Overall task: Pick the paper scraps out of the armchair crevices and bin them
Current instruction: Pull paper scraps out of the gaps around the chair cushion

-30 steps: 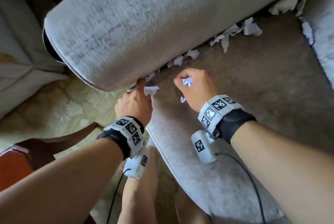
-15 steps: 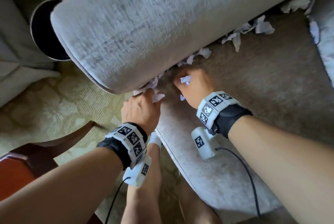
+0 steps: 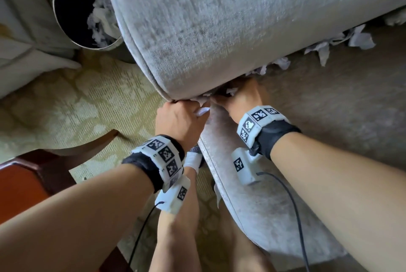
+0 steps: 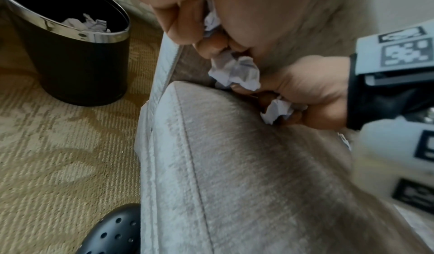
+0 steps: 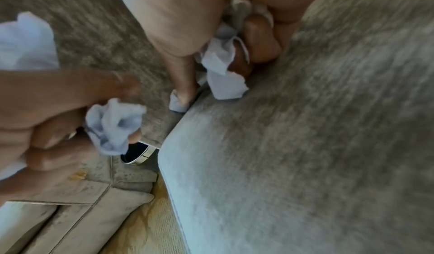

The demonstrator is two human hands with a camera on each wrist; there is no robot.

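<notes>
Both hands work at the crevice between the grey armchair's rolled arm (image 3: 219,19) and its seat cushion (image 3: 329,107). My left hand (image 3: 180,118) has its fingers curled round crumpled white paper scraps (image 4: 234,70) at the front end of the gap. Just right of it, my right hand (image 3: 243,96) grips more scraps (image 5: 223,66) in its curled fingers, one finger pressing into the gap. Loose scraps (image 3: 283,63) stick out of the crevice farther back. The black bin (image 3: 66,8) with a chrome rim stands on the floor beyond the arm and holds paper.
Patterned beige carpet (image 3: 77,107) lies left of the chair. Another upholstered piece (image 3: 22,52) stands beside the bin. A red-brown wooden piece of furniture (image 3: 22,183) is at the lower left. A black perforated shoe (image 4: 112,230) sits by the chair's front. Cables trail from both wrists.
Both hands have pushed forward to the crevice under the arm, closer together. The left hand has closed on more paper. The view has swung left, bringing the bin into sight.
</notes>
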